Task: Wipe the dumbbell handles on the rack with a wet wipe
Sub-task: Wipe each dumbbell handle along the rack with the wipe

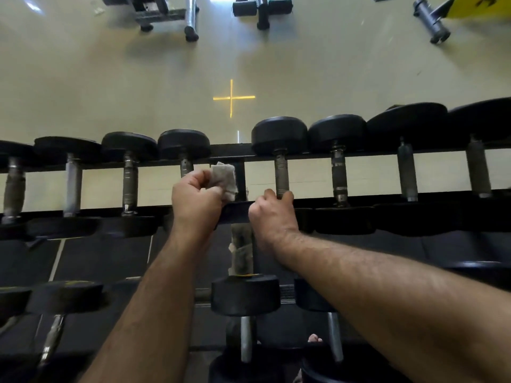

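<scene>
Head view: top rack [318, 202] tier ran 9 to 3 o'clock, dumbbells side by side. Left hand [197, 199], grip curled tight round a greyed wet wipe [224, 180], sat at centre, just right of one handle [186, 167]. Right hand [272, 214], fingers hooked over the near end of the next handle [282, 174] at 1 o'clock. No handle looked visibly wet; progress unclear. Judged most of the row, and the lower tier, still to wipe.

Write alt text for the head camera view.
A person's left hand grips a grey wet wipe above a dumbbell rack, while the right hand holds the near end of a dumbbell handle. Black dumbbells line the rack on both sides.
</scene>
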Demonstrator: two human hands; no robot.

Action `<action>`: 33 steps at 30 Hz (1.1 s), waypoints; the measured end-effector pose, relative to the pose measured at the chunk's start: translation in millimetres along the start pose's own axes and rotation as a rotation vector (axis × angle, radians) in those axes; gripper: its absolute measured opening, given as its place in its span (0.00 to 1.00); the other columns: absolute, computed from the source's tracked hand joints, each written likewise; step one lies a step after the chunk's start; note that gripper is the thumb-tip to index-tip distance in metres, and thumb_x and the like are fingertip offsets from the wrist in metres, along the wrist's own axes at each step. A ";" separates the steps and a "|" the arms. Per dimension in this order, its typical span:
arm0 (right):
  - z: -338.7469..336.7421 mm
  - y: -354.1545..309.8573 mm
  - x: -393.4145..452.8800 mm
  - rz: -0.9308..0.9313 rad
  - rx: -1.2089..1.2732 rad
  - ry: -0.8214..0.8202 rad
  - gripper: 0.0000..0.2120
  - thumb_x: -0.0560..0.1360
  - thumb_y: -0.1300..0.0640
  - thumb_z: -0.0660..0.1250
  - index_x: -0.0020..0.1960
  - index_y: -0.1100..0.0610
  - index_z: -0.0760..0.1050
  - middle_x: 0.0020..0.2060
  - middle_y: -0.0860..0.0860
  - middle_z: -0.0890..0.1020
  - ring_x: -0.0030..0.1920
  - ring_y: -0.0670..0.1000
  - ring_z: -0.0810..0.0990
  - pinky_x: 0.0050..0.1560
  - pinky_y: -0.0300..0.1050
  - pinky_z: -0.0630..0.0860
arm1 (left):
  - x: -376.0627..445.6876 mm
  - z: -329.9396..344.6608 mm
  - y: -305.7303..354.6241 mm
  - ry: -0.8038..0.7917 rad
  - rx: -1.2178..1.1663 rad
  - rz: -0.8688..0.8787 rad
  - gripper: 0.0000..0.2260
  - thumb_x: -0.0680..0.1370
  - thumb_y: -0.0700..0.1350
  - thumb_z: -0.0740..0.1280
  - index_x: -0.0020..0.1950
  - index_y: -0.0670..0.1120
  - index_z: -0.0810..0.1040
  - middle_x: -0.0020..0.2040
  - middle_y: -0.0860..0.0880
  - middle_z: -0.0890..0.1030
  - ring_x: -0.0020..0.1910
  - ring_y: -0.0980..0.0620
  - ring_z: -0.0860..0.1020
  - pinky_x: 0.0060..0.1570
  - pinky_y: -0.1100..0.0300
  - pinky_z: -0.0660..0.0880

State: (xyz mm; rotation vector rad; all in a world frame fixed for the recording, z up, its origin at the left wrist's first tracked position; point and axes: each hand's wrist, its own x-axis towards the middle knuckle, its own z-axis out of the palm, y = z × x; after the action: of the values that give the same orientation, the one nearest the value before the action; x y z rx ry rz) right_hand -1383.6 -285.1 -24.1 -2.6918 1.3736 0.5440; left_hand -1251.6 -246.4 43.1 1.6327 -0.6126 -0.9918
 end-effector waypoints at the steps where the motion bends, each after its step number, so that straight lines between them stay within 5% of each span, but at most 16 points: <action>1: 4.6 9.9 -4.6 -0.008 0.094 0.069 0.17 0.74 0.51 0.75 0.62 0.50 0.79 0.58 0.48 0.80 0.65 0.56 0.72 0.62 0.60 0.66 | 0.7 -0.8 -1.0 0.003 -0.008 -0.010 0.17 0.79 0.28 0.65 0.50 0.49 0.84 0.51 0.43 0.86 0.50 0.45 0.86 0.40 0.59 0.83; 4: 24.7 43.4 -19.0 -0.088 0.306 0.291 0.22 0.66 0.47 0.78 0.58 0.48 0.80 0.53 0.44 0.82 0.60 0.55 0.75 0.57 0.54 0.60 | 7.8 1.5 -7.2 0.039 -0.034 -0.039 0.15 0.79 0.29 0.66 0.53 0.47 0.85 0.49 0.43 0.87 0.49 0.43 0.87 0.43 0.55 0.84; 9: 42.9 55.5 -13.0 -0.191 0.352 0.339 0.31 0.61 0.42 0.81 0.62 0.52 0.82 0.53 0.47 0.85 0.56 0.56 0.78 0.58 0.53 0.66 | 16.6 20.7 -13.3 0.053 -0.036 -0.036 0.14 0.76 0.30 0.66 0.52 0.45 0.86 0.48 0.42 0.88 0.50 0.39 0.87 0.50 0.39 0.85; 13: 38.2 64.5 -10.9 -0.296 0.332 0.356 0.34 0.65 0.36 0.79 0.65 0.53 0.81 0.56 0.50 0.84 0.58 0.57 0.78 0.59 0.56 0.76 | 21.1 34.9 -17.7 0.013 0.033 -0.015 0.14 0.77 0.30 0.68 0.55 0.47 0.85 0.48 0.46 0.87 0.49 0.44 0.87 0.48 0.44 0.86; 16: 21.2 92.1 -18.5 -0.205 0.298 0.342 0.44 0.70 0.19 0.64 0.68 0.55 0.80 0.61 0.53 0.83 0.62 0.58 0.77 0.66 0.56 0.73 | 29.1 38.9 -21.4 -0.026 0.214 0.121 0.16 0.75 0.33 0.69 0.57 0.49 0.86 0.48 0.52 0.87 0.49 0.53 0.86 0.51 0.54 0.85; 19: 14.5 131.9 -27.4 0.178 0.281 0.289 0.69 0.61 0.08 0.53 0.83 0.59 0.63 0.79 0.60 0.69 0.79 0.61 0.65 0.81 0.59 0.61 | 38.7 51.8 -17.1 0.010 0.422 0.384 0.08 0.79 0.39 0.71 0.54 0.48 0.88 0.42 0.58 0.85 0.43 0.62 0.83 0.45 0.69 0.78; 21: 16.3 144.2 -29.7 0.332 0.323 0.092 0.81 0.51 0.05 0.51 0.87 0.59 0.41 0.87 0.58 0.46 0.86 0.60 0.46 0.86 0.60 0.48 | 49.8 66.8 -19.3 0.016 0.563 0.549 0.06 0.82 0.45 0.71 0.54 0.49 0.88 0.44 0.55 0.86 0.43 0.59 0.82 0.44 0.66 0.78; 23: 19.2 146.7 -25.5 0.364 0.382 0.026 0.85 0.47 0.05 0.50 0.86 0.57 0.32 0.87 0.57 0.37 0.86 0.58 0.38 0.86 0.59 0.44 | 62.1 84.1 -30.5 -0.016 0.755 0.680 0.08 0.82 0.42 0.69 0.56 0.49 0.88 0.47 0.51 0.87 0.44 0.54 0.83 0.47 0.59 0.81; 29: 18.2 144.5 -22.9 0.330 0.374 0.012 0.87 0.45 0.05 0.51 0.85 0.60 0.28 0.85 0.59 0.33 0.86 0.59 0.35 0.86 0.58 0.45 | 66.9 112.3 -41.1 -0.237 1.019 0.776 0.11 0.80 0.39 0.69 0.60 0.49 0.87 0.56 0.48 0.84 0.55 0.45 0.82 0.57 0.49 0.81; 33: 17.3 142.8 -24.1 0.309 0.375 0.013 0.86 0.48 0.05 0.54 0.84 0.60 0.26 0.84 0.58 0.30 0.86 0.59 0.33 0.86 0.58 0.44 | 66.8 88.1 -25.8 -0.802 1.195 0.441 0.11 0.78 0.41 0.72 0.55 0.55 0.88 0.52 0.57 0.84 0.51 0.56 0.81 0.59 0.53 0.81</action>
State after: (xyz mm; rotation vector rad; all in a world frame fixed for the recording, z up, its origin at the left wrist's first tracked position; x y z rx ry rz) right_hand -1515.0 -348.1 -18.2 -2.2097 1.7107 0.2525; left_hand -1294.1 -338.6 -7.8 1.8400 -2.3327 -0.9580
